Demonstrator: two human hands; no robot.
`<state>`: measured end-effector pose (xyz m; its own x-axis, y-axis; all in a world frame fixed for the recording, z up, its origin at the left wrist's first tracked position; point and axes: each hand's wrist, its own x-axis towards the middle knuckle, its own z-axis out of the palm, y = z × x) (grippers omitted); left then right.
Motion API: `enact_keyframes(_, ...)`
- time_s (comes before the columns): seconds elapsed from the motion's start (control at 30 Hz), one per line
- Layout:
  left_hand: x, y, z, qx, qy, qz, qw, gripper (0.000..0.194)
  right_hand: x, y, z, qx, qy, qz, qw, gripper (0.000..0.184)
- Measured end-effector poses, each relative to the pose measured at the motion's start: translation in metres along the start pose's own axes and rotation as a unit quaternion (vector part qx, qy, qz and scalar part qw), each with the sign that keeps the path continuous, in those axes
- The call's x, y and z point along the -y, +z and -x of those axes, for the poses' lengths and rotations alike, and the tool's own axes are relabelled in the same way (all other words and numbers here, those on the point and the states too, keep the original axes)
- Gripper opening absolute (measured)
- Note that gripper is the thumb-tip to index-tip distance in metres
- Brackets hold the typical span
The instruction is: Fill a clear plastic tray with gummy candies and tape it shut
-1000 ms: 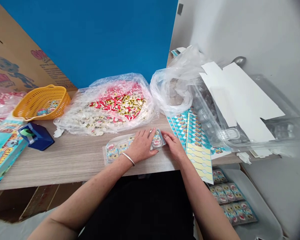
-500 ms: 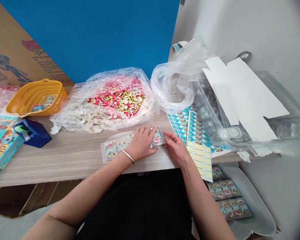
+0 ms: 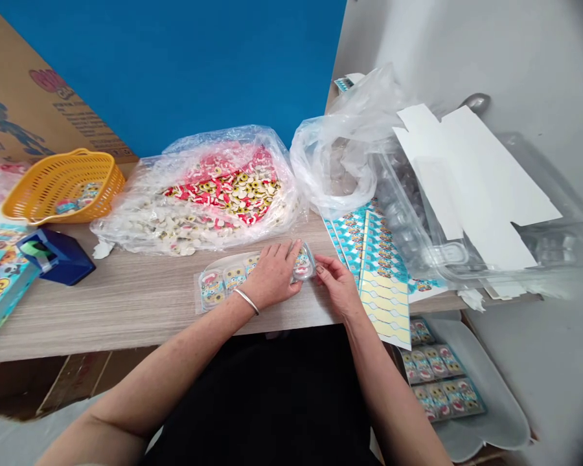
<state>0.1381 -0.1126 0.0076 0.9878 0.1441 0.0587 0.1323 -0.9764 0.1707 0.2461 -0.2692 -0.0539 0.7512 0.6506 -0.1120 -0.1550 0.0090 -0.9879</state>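
Observation:
A clear plastic blister pack [image 3: 212, 289] lies along the front of the table, its compartments holding small candies under blue printed labels. Across its middle and right part my left hand [image 3: 274, 275] rests flat, fingers stretched out and pressing down, so it hides several compartments. At the pack's right end, my right hand [image 3: 336, 281] has thumb and forefinger closed on the corner. Just right of that hand lie label sheets [image 3: 386, 301], blue-printed with yellow backing showing. Behind the pack, an open clear bag [image 3: 252, 194] is full of red-and-white and eye-like candies.
On the left stand a yellow basket [image 3: 63, 184] with a few packs inside and a blue tape dispenser [image 3: 61, 257]. White cardboard [image 3: 476, 188] lies over clear plastic trays at right. Below the table edge, a grey bin [image 3: 500, 401] holds filled packs.
The view shifts slightly. The right end of the pack looks lowered a little towards the table; both hands stay on it in nearly the same places.

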Motion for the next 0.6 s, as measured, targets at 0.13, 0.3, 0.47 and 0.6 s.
enact_keyframes(0.13, 0.002, 0.000, 0.001, -0.008, -0.010, 0.009, 1.000, 0.085, 0.003, -0.002, -0.003, 0.042, -0.053, 0.074, 0.995, 0.041)
enact_keyframes(0.3, 0.001, 0.000, 0.002, -0.004, -0.005, -0.002, 1.000, 0.089, 0.007, 0.004, -0.016, 0.078, -0.092, 0.157, 0.980, 0.047)
enact_keyframes(0.47, 0.002, 0.001, 0.002, -0.007, -0.001, -0.018, 1.000, 0.087, 0.005, 0.020, -0.035, 0.034, -0.116, 0.203, 0.972, 0.047)
enact_keyframes(0.6, 0.003, 0.002, 0.002, -0.013, 0.002, -0.006, 1.000, 0.090, 0.006, 0.018, -0.040, 0.049, -0.110, 0.205, 0.971, 0.049)
